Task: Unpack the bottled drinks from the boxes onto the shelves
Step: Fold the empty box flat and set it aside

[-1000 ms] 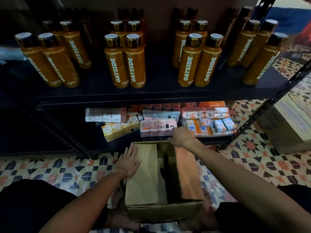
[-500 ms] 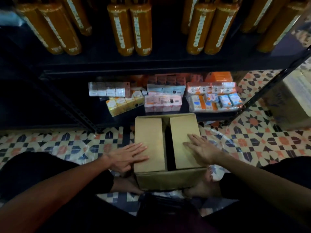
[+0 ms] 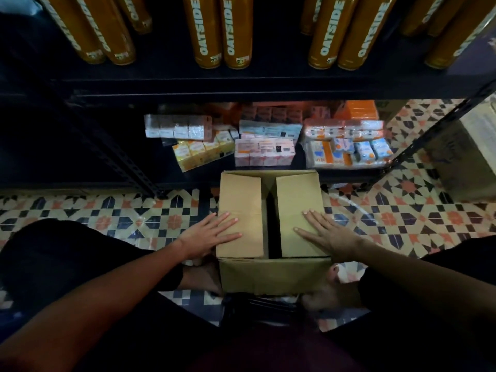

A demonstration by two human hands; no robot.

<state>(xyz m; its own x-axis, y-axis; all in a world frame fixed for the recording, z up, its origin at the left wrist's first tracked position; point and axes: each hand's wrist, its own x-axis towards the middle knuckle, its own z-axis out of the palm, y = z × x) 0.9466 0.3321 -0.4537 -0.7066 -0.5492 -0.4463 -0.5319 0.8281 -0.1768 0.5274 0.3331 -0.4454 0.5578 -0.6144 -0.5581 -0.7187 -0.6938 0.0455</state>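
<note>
Head view: cardboard box [image 3: 271, 275] sits on patterned tile floor [image 3: 134, 218], right in front of bottom shelf [image 3: 346, 175], btwn the person's legs. Left hand [image 3: 212, 234] lies flat on the left flap and right hand [image 3: 327, 238] flat on the right flap, fingers straight, gripping nothing. Dark gap btwn flaps; contents can't be seen. Behind the box, small wrapped packs [image 3: 264, 151] crowd the bottom shelf. Upper shelf [image 3: 268, 88] carries orange bottles [image 3: 236, 30], upright, in pairs. Slanted metal brace [image 3: 128, 167] left of box; 2nd carton [image 3: 472, 157] on floor far right. Dim light.
</note>
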